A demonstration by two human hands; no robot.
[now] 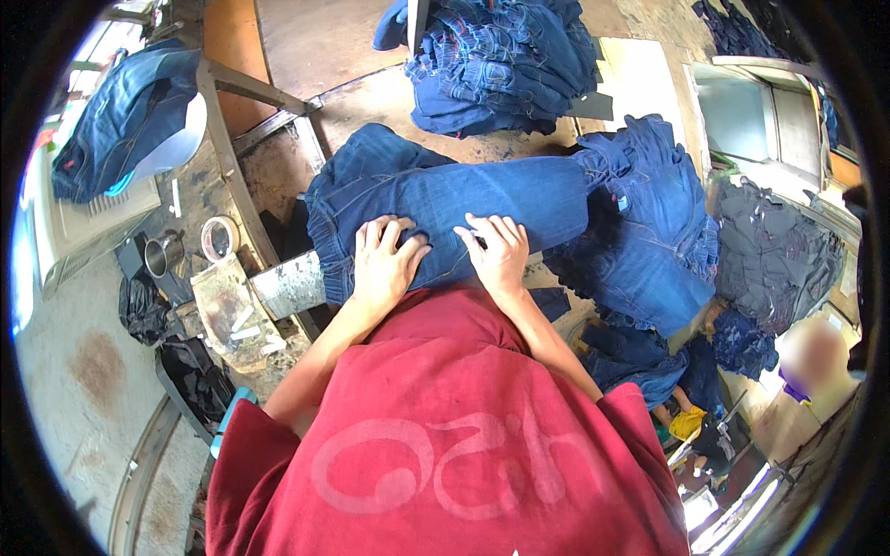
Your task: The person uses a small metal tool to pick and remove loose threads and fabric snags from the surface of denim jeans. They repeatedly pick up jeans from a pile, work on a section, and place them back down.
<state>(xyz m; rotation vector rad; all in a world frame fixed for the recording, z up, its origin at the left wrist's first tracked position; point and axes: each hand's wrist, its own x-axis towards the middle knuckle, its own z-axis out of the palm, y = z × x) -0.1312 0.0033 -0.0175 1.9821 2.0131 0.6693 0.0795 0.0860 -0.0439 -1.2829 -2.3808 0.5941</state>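
Note:
Blue jeans (501, 190) with a gathered elastic waistband lie across a narrow board in front of me, one leg stretched to the right. My left hand (385, 264) rests on the denim near the waistband, fingers curled, gripping the cloth. A short way to the right, my right hand (499, 255) pinches the same jeans, its thumb close to the bent forefinger. The cloth between both hands is slightly creased. What the fingertips hold beyond denim is too small to make out.
A tall stack of jeans (505, 69) stands ahead; more denim (649, 222) is heaped to the right, with dark garments (774, 246) beyond. At left are a tape roll (220, 239), a metal cup (164, 255) and a wooden frame (222, 157). Another person (811, 357) is at far right.

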